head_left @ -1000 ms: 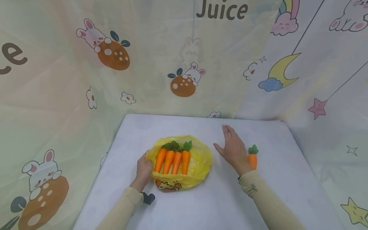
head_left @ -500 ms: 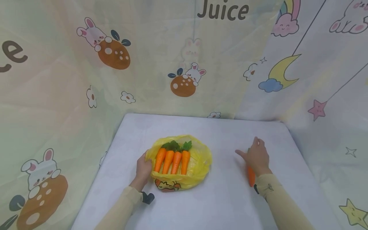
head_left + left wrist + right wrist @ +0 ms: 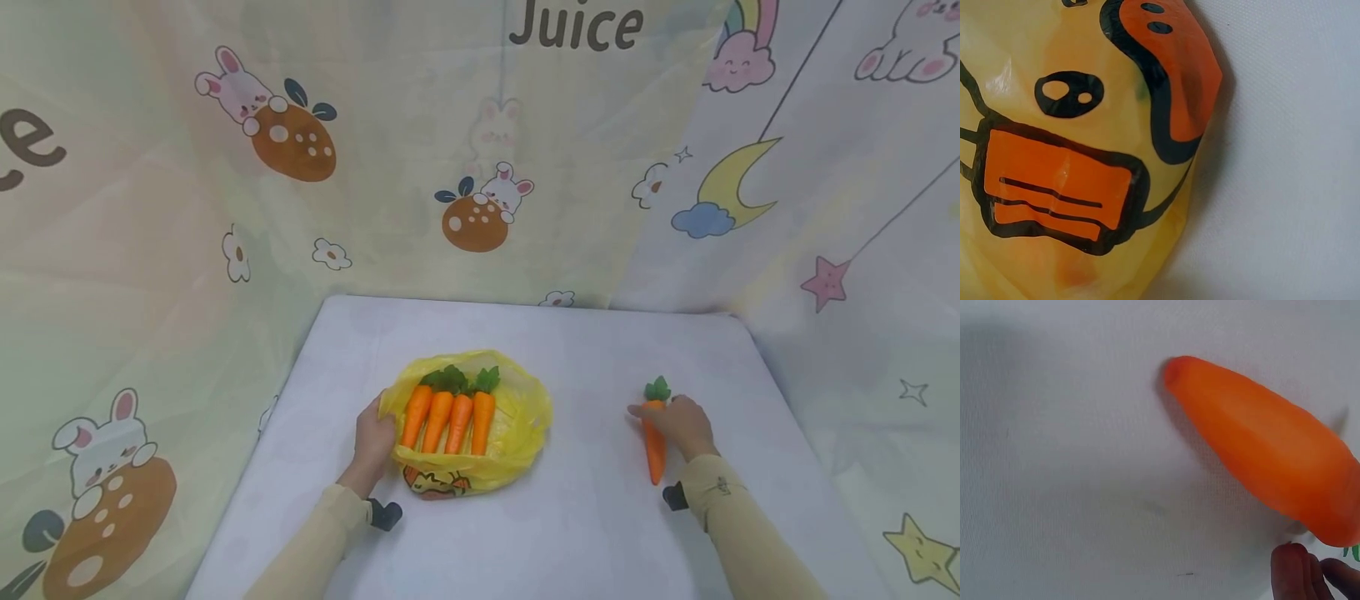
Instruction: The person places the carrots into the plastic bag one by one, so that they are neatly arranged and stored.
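Note:
A yellow plastic bag with a printed cartoon face stands on the table, its mouth spread wide in the head view. Several orange carrots with green tops lie side by side in it. My left hand grips the bag's left rim; the left wrist view shows only the bag's printed side. Farther right, my right hand has its thumb across the upper part of a single carrot and its fingers along the right side. In the right wrist view, fingertips sit beside this carrot's thick end.
Everything rests on a white-covered table. Printed cloth hangs behind the table and along both sides. The bag and the single carrot stand apart, with bare table surface between them.
My right hand has moved right and down from beside the bag to the single carrot, and its thumb and fingers have come around it. My left hand stays on the bag.

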A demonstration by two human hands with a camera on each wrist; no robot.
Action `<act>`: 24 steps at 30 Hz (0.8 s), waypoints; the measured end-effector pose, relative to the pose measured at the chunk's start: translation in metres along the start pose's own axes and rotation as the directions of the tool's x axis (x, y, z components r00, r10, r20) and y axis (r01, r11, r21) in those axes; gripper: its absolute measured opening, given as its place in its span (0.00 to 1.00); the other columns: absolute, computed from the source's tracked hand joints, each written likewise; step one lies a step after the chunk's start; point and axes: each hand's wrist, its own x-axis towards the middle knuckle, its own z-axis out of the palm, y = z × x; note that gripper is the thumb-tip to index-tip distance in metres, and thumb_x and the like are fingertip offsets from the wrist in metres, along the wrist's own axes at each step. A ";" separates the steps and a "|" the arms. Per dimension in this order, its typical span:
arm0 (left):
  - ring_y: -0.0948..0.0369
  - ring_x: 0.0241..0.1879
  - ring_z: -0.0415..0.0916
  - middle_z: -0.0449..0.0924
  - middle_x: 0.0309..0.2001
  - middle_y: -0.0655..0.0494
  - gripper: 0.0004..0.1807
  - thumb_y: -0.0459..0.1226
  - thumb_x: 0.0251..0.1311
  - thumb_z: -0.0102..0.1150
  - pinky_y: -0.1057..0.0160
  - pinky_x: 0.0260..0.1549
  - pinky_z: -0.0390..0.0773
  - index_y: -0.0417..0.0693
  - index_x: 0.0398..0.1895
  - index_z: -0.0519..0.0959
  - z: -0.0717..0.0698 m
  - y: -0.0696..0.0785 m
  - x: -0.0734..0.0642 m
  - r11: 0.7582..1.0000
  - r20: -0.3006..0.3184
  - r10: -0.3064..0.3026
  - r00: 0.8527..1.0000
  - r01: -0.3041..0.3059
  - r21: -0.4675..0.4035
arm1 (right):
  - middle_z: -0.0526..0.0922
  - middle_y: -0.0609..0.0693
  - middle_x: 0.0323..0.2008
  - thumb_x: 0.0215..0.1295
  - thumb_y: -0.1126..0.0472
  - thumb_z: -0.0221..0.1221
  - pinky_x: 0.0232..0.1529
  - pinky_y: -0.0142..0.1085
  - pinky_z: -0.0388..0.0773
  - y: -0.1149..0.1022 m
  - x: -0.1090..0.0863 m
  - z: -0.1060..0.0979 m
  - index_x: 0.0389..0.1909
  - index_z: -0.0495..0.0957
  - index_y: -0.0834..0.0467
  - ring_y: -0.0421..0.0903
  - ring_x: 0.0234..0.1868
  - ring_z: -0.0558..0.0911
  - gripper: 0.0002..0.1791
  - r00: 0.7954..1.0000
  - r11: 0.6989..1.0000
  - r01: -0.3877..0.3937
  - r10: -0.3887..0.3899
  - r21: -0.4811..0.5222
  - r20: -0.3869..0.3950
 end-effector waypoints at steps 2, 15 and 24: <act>0.45 0.73 0.56 0.54 0.78 0.43 0.32 0.31 0.73 0.36 0.44 0.72 0.57 0.40 0.80 0.51 0.000 0.000 0.000 1.000 0.000 -0.005 1.000 0.005 0.000 | 0.76 0.70 0.46 0.59 0.33 0.63 0.47 0.55 0.76 0.000 0.000 0.000 0.57 0.66 0.80 0.62 0.45 0.74 0.52 1.000 1.000 -0.004 0.004 -0.006 0.006; 0.45 0.73 0.57 0.54 0.78 0.42 0.32 0.30 0.72 0.36 0.44 0.72 0.56 0.40 0.80 0.52 0.001 0.000 0.002 1.000 -0.003 -0.017 1.000 0.017 -0.007 | 0.77 0.70 0.47 0.60 0.52 0.66 0.48 0.52 0.77 -0.009 -0.004 0.007 0.59 0.66 0.80 0.61 0.44 0.75 0.40 0.997 0.999 0.023 -0.025 0.024 0.076; 0.45 0.73 0.57 0.55 0.77 0.43 0.33 0.30 0.72 0.36 0.44 0.72 0.57 0.41 0.80 0.52 0.000 0.001 0.002 1.000 -0.004 -0.011 1.000 0.011 -0.024 | 0.70 0.73 0.62 0.62 0.52 0.67 0.48 0.47 0.85 -0.039 -0.007 0.024 0.68 0.60 0.78 0.61 0.53 0.78 0.45 0.960 0.946 0.069 -0.149 0.317 0.236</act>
